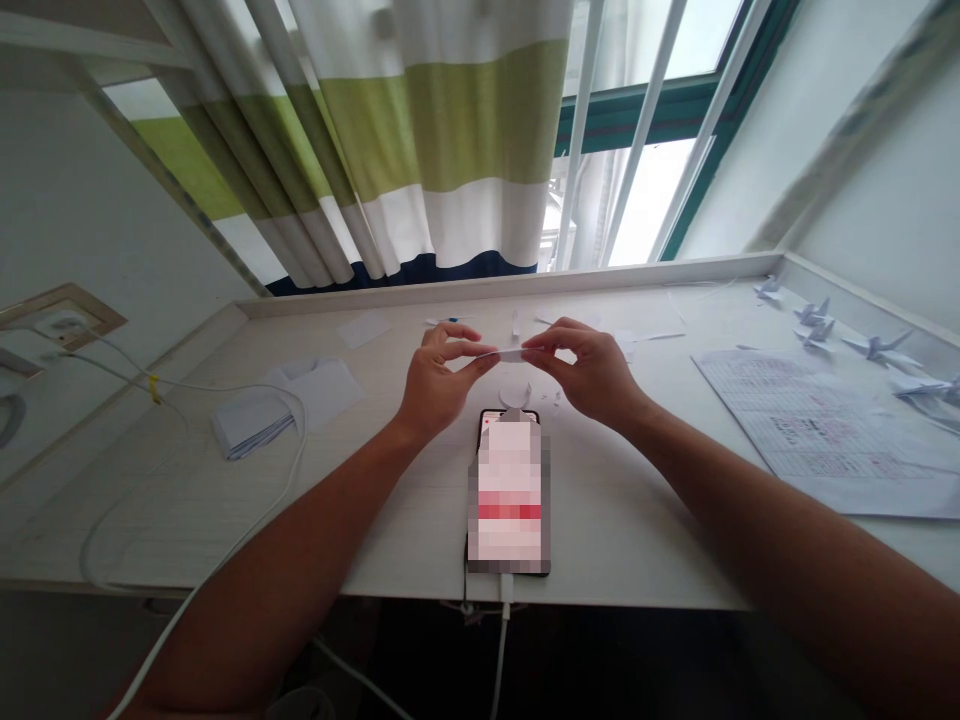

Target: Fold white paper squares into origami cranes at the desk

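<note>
While left hand (pixel 439 385) and right hand (pixel 589 375) each pinch the paper (pixel 511 354), fingers (pixel 480 362) closed on it, off the bench (pixel 637 520) at 12 o'clock of the phone (pixel 510 490), uneven pull could tear or skew it.

A pale desk (pixel 600 540) is carrying everything. Just below the left grip (pixel 435 385) and the right grip (pixel 592 375), a phone (pixel 508 490) is lying flat, reaching the near edge. A white cable (pixel 302 430) is looping across the desk well left of the left grip, passing a stack of slips (pixel 251 420). A printed sheet (pixel 825 430) is lying right of the right grip, and paper cranes (pixel 877 345) are sitting beyond it, farther right. Scraps (pixel 364 328) are lying beyond both grips, near the back edge.
</note>
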Available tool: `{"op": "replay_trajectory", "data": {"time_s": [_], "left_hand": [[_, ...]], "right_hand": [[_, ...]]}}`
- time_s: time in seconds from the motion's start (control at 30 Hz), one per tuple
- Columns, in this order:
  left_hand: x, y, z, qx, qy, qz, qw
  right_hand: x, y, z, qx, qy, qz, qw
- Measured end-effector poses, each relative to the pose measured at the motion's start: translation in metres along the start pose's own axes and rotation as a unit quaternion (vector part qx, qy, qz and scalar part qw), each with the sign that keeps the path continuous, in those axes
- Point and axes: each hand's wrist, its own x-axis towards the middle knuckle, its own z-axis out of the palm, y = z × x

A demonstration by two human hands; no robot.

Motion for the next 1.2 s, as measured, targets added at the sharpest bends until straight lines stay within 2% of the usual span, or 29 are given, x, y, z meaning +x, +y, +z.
{"op": "replay_trajectory", "data": {"time_s": [0.13,0.27,0.47,0.57,0.67,0.77,0.87,1.0,1.2], "left_hand": [[0.0,-0.001,0.001,-0.077,-0.053,-0.039,0.995],[-0.002,0.0,0.001,-0.083,-0.092,-0.098,0.988],[-0.003,0.003,-0.002,-0.114,-0.119,-0.102,0.981],[-0.003,0.005,-0.002,-0.144,-0.136,-0.107,0.974],[-0.001,0.007,-0.002,-0.176,-0.145,-0.136,0.964],[0.001,0.008,-0.003,-0.179,-0.171,-0.182,0.952],[0.001,0.009,-0.003,-0.191,-0.2,-0.216,0.936],[0.002,0.012,-0.004,-0.191,-0.214,-0.222,0.932],[0.001,0.015,-0.005,-0.147,-0.189,-0.214,0.947]], "right_hand": [[0.0,-0.001,0.001,-0.029,0.006,-0.01,0.999],[0.0,-0.003,0.001,-0.02,-0.023,-0.017,0.999],[-0.001,-0.006,0.0,0.022,-0.071,0.044,0.996],[-0.001,-0.01,-0.001,0.053,-0.097,0.039,0.993],[-0.001,-0.014,-0.001,0.056,-0.091,0.041,0.993],[0.0,-0.015,-0.001,0.069,-0.1,0.077,0.99],[0.0,-0.012,0.0,0.134,-0.123,0.136,0.974],[0.0,-0.006,0.003,0.213,-0.133,0.185,0.95],[-0.001,-0.004,0.004,0.21,-0.145,0.201,0.946]]}}
